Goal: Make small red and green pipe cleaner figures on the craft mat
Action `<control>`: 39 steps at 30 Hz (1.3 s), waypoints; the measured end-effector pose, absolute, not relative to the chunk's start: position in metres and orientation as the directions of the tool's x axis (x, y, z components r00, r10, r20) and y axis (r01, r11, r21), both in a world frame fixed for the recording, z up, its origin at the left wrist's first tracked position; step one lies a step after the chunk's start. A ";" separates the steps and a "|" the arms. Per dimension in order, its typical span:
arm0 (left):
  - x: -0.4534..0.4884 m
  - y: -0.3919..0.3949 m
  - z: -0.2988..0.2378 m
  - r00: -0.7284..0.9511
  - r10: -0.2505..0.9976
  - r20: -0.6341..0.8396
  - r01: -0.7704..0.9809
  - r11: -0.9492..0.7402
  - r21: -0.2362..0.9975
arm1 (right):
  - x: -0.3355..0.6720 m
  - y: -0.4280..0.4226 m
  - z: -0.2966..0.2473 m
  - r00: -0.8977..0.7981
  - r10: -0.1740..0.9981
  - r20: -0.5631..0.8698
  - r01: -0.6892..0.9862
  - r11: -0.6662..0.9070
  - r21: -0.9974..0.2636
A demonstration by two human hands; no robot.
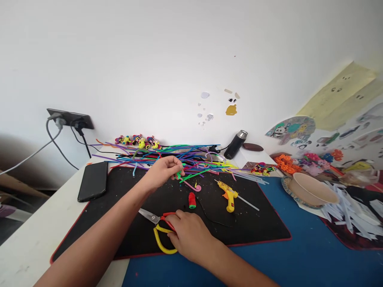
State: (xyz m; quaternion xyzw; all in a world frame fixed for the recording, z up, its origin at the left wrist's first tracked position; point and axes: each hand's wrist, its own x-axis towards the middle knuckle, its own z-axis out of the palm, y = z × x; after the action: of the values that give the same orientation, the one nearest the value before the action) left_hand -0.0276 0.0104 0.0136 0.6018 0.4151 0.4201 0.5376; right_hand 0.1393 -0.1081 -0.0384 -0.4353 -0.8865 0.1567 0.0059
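Left forearm (pixel 104 231), bare, extended diagonally from the lower left corner to the centre; left hand (pixel 164 171) the farther forward of the pair, back of hand upward, fingers curled, thumb and fingertips drawn together in a pinch. Right forearm (pixel 236 263), bare, entering from the lower edge, angled forward and leftward; right hand (pixel 191 237) lower and nearer the body, knuckles up, fingers bent and curled under, thumb tucked on the near side.

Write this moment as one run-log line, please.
left hand: pinching green pipe cleaner; right hand: touching scissors; glue gun: on black mat
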 end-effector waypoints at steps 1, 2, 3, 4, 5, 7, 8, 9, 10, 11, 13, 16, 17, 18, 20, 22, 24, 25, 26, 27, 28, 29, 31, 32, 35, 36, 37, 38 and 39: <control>-0.029 0.010 0.015 0.298 0.952 0.062 0.041 -0.078 0.996 | 0.140 -0.108 -0.037 -0.605 0.784 -0.139 0.778 0.545 -0.311; -0.029 0.011 0.016 0.294 0.954 0.065 0.033 -0.078 0.996 | 0.141 -0.107 -0.036 -0.587 0.796 -0.148 0.783 0.513 -0.351; -0.030 0.011 0.016 0.288 0.955 0.069 0.023 -0.079 0.997 | 0.142 -0.107 -0.035 -0.570 0.807 -0.155 0.781 0.474 -0.406; -0.031 0.011 0.017 0.282 0.957 0.074 0.013 -0.081 0.997 | 0.143 -0.106 -0.035 -0.553 0.817 -0.164 0.771 0.427 -0.473; -0.032 0.011 0.018 0.276 0.958 0.078 0.004 -0.083 0.997 | 0.145 -0.106 -0.036 -0.533 0.828 -0.175 0.752 0.369 -0.546; -0.034 0.012 0.020 0.265 0.960 0.086 -0.007 -0.087 0.996 | 0.148 -0.105 -0.039 -0.488 0.843 -0.228 0.682 0.205 -0.702; -0.035 0.012 0.021 0.260 0.961 0.088 -0.009 -0.089 0.996 | 0.149 -0.104 -0.042 -0.468 0.838 -0.282 0.629 0.091 -0.772; -0.036 0.011 0.022 0.255 0.963 0.090 -0.008 -0.091 0.996 | 0.150 -0.103 -0.044 -0.458 0.815 -0.354 0.567 -0.039 -0.822; -0.036 0.011 0.023 0.251 0.964 0.093 -0.004 -0.095 0.996 | 0.151 -0.102 -0.046 -0.458 0.781 -0.425 0.503 -0.167 -0.848; -0.036 0.011 0.023 0.247 0.964 0.095 0.004 -0.098 0.995 | 0.152 -0.101 -0.048 -0.473 0.735 -0.485 0.440 -0.280 -0.853; -0.037 0.011 0.024 0.240 0.966 0.099 0.025 -0.108 0.994 | 0.152 -0.100 -0.052 -0.528 0.652 -0.544 0.333 -0.430 -0.839; -0.037 0.012 0.022 0.227 0.968 0.108 0.053 -0.123 0.991 | 0.152 -0.101 -0.055 -0.579 0.632 -0.515 0.192 -0.508 -0.840; -0.037 0.012 0.022 0.218 0.969 0.112 0.051 -0.126 0.991 | 0.152 -0.102 -0.056 -0.576 0.656 -0.487 0.132 -0.514 -0.848; -0.038 0.012 0.022 0.206 0.971 0.118 0.043 -0.129 0.991 | 0.152 -0.103 -0.057 -0.561 0.694 -0.451 0.064 -0.506 -0.860; -0.039 0.012 0.022 0.173 0.976 0.133 0.019 -0.138 0.990 | 0.155 -0.104 -0.057 -0.505 0.784 -0.362 -0.079 -0.460 -0.885; -0.040 0.012 0.023 0.141 0.979 0.147 0.011 -0.150 0.989 | 0.160 -0.103 -0.057 -0.438 0.855 -0.277 -0.201 -0.394 -0.897; -0.040 0.012 0.023 0.123 0.981 0.149 0.031 -0.154 0.988 | 0.168 -0.100 -0.056 -0.386 0.894 -0.226 -0.278 -0.347 -0.896; -0.040 0.012 0.023 0.123 0.982 0.146 0.045 -0.153 0.987 | 0.172 -0.098 -0.055 -0.366 0.907 -0.207 -0.303 -0.327 -0.895; -0.039 0.012 0.022 0.125 0.982 0.142 0.059 -0.150 0.987 | 0.175 -0.096 -0.053 -0.354 0.916 -0.188 -0.317 -0.307 -0.897; -0.038 0.011 0.021 0.129 0.982 0.135 0.070 -0.145 0.987 | 0.179 -0.095 -0.052 -0.345 0.923 -0.171 -0.322 -0.288 -0.902; -0.037 0.011 0.020 0.132 0.983 0.130 0.079 -0.141 0.987 | 0.181 -0.094 -0.050 -0.341 0.927 -0.159 -0.320 -0.273 -0.907; -0.036 0.011 0.019 0.135 0.983 0.126 0.088 -0.139 0.986 | 0.184 -0.093 -0.048 -0.345 0.926 -0.149 -0.311 -0.263 -0.913; -0.033 0.010 0.016 0.142 0.982 0.122 0.109 -0.138 0.984 | 0.185 -0.093 -0.045 -0.370 0.918 -0.140 -0.290 -0.257 -0.922; -0.032 0.010 0.015 0.144 0.982 0.121 0.123 -0.139 0.983 | 0.185 -0.093 -0.044 -0.384 0.914 -0.130 -0.284 -0.251 -0.925; -0.029 0.008 0.012 0.162 0.979 0.119 0.148 -0.144 0.978 | 0.181 -0.096 -0.043 -0.430 0.896 -0.110 -0.251 -0.236 -0.939; -0.028 0.008 0.011 0.168 0.979 0.119 0.149 -0.144 0.978 | 0.179 -0.096 -0.044 -0.437 0.892 -0.116 -0.232 -0.236 -0.944; -0.027 0.008 0.010 0.173 0.978 0.117 0.149 -0.143 0.978 | 0.178 -0.097 -0.044 -0.439 0.890 -0.126 -0.208 -0.237 -0.949; -0.026 0.007 0.010 0.178 0.977 0.114 0.151 -0.141 0.978 | 0.176 -0.097 -0.045 -0.431 0.892 -0.137 -0.185 -0.236 -0.954; -0.025 0.007 0.010 0.182 0.977 0.110 0.156 -0.139 0.978 | 0.174 -0.097 -0.045 -0.414 0.899 -0.143 -0.164 -0.229 -0.960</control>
State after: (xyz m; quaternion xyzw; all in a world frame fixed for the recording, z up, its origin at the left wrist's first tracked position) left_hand -0.0251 0.0068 0.0097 0.6122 0.4628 0.4414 0.4650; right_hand 0.1740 -0.0968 -0.0448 -0.3781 -0.4857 0.6865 0.3871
